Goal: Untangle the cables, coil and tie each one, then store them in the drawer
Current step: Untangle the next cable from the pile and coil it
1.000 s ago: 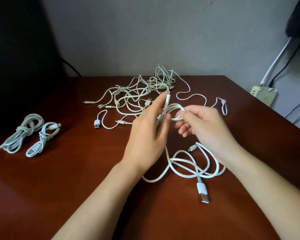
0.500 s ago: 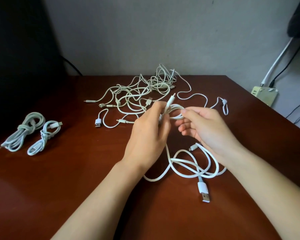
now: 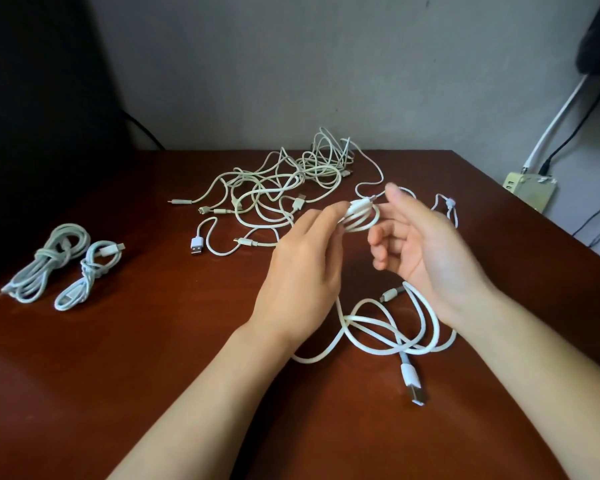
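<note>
Left of frame: two tied pale cable coils (image 3: 63, 263) on dark red-brown wooden table (image 3: 153, 358). Upper centre: tangled heap of white cables (image 3: 281, 188). Centre: left hand (image 3: 305, 271) pinches small loops of thick white USB cable (image 3: 361, 221); its slack lies lower right. Right hand (image 3: 426, 251), pinching the loops half a second ago, now spread and off them. Probably free to gather slack.

The left hand (image 3: 302, 271) and right hand (image 3: 430, 251) are bare, with slender fingers (image 3: 400, 202); both forearms (image 3: 205, 393) are likewise uncovered as far as they show.
</note>
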The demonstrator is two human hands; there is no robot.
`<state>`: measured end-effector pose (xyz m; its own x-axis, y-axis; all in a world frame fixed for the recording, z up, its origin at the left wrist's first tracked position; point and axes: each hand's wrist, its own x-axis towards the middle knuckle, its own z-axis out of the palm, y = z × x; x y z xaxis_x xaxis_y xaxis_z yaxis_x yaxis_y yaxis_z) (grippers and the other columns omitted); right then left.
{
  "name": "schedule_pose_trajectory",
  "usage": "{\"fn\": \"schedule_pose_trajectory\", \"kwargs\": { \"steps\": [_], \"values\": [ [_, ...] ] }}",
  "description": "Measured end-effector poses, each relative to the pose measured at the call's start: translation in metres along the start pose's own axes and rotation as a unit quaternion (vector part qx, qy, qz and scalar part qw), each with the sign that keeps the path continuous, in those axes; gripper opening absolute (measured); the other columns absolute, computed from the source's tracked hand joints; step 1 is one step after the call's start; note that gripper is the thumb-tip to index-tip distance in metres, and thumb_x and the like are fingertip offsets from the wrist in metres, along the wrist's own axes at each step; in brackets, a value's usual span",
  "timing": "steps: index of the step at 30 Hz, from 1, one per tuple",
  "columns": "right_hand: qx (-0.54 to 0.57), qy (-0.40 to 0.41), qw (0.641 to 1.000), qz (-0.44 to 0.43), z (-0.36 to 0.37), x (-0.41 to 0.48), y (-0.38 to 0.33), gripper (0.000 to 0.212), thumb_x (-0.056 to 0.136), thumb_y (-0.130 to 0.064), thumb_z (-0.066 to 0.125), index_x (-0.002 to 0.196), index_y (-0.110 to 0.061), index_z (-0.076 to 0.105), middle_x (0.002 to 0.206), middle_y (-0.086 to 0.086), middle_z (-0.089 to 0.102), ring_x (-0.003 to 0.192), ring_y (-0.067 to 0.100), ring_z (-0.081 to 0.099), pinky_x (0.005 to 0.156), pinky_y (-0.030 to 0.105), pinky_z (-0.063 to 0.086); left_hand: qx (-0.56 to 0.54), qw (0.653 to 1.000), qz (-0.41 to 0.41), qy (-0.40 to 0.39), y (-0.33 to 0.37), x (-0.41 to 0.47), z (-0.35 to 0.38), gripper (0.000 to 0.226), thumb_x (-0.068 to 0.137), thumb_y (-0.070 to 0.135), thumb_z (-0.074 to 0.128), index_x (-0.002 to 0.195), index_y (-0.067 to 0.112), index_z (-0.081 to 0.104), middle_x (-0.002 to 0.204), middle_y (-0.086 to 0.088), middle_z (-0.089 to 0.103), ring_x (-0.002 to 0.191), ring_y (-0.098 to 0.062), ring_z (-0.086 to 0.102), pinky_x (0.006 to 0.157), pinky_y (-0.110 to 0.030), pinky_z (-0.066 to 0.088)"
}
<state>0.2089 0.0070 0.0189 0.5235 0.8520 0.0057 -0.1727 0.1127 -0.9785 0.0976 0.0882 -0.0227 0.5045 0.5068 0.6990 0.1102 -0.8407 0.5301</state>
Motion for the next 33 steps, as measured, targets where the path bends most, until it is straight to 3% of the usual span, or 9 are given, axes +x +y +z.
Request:
{"fn": "schedule_pose_trajectory", "kwargs": {
  "steps": [3,8,10,13,16,23,29,33],
  "values": [
    [-0.024,0.012,1.0,-0.005,0.001,-0.002,0.001,0.019,0.076,-0.036,0.066,0.072,-0.017,0.063,0.056,-0.002,0.055,0.048,0.009,0.046,0.047,0.019,0.04,0.002,1.0,0.004,-0.009,0.0,-0.001,0.0,0.031,0.097,0.013,0.042,0.122,0.007,0.058,0.097,0.005,0.051,0.08,-0.001,0.044,0.075,-0.006,0.035],
    [-0.02,0.034,0.999,0.011,0.001,-0.002,0.002,0.017,0.082,-0.03,0.066,0.07,-0.018,0.065,0.055,-0.004,0.056,0.047,0.006,0.046,0.046,0.016,0.042,0.013,0.999,0.013,-0.026,0.002,0.0,0.001,0.031,0.097,0.012,0.042,0.123,0.006,0.058,0.103,-0.004,0.058,0.089,-0.011,0.052,0.078,-0.018,0.04],
    [-0.016,0.038,0.999,0.016,0.001,-0.002,0.002,0.015,0.083,-0.028,0.066,0.073,-0.017,0.066,0.054,-0.005,0.057,0.045,0.005,0.047,0.045,0.015,0.043,0.004,0.999,0.009,-0.034,0.003,-0.001,-0.001,0.027,0.098,0.012,0.042,0.12,0.007,0.057,0.098,-0.001,0.056,0.086,-0.011,0.051,0.076,-0.02,0.04],
    [-0.005,0.041,0.999,0.036,0.002,-0.002,0.003,0.012,0.088,-0.023,0.063,0.083,-0.013,0.066,0.051,-0.006,0.059,0.042,0.003,0.049,0.043,0.014,0.044,-0.046,0.996,-0.042,-0.062,0.006,-0.002,-0.003,0.012,0.099,0.013,0.044,0.109,0.019,0.042,0.088,0.012,0.05,0.075,-0.009,0.049,0.069,-0.024,0.038],
    [0.012,0.039,0.998,0.055,0.003,-0.001,0.003,0.011,0.09,-0.021,0.061,0.086,-0.012,0.066,0.05,-0.005,0.058,0.042,0.003,0.048,0.042,0.014,0.043,-0.054,0.995,-0.045,-0.065,0.007,-0.001,-0.005,0.022,0.098,0.013,0.047,0.105,0.026,0.031,0.09,0.012,0.048,0.078,-0.008,0.051,0.069,-0.024,0.04],
    [0.038,0.01,0.997,0.067,0.007,-0.003,0.005,0.024,0.062,-0.038,0.07,0.073,-0.02,0.06,0.051,-0.005,0.05,0.041,0.004,0.04,0.043,0.015,0.039,-0.046,0.997,-0.021,-0.058,0.01,-0.002,-0.004,0.026,0.096,0.015,0.045,0.106,0.033,0.03,0.1,0.008,0.048,0.09,-0.019,0.055,0.076,-0.039,0.048],
    [0.063,-0.002,0.996,0.063,0.006,-0.004,0.006,0.024,0.06,-0.039,0.07,0.047,-0.023,0.058,0.044,-0.009,0.032,0.04,0.004,0.027,0.045,0.016,0.035,-0.023,0.998,0.023,-0.048,0.01,-0.001,-0.002,0.025,0.094,0.013,0.045,0.106,0.03,0.03,0.093,0.016,0.04,0.086,-0.019,0.051,0.073,-0.036,0.045],
    [0.068,-0.028,0.995,0.066,0.005,-0.003,0.003,0.024,0.063,-0.044,0.066,0.062,-0.02,0.063,0.044,-0.008,0.038,0.04,0.003,0.032,0.046,0.016,0.04,-0.105,0.992,-0.024,-0.06,0.014,-0.003,-0.001,0.033,0.095,0.008,0.051,0.108,0.03,0.03,0.097,0.016,0.047,0.092,-0.011,0.054,0.079,-0.023,0.043]
  ]
}}
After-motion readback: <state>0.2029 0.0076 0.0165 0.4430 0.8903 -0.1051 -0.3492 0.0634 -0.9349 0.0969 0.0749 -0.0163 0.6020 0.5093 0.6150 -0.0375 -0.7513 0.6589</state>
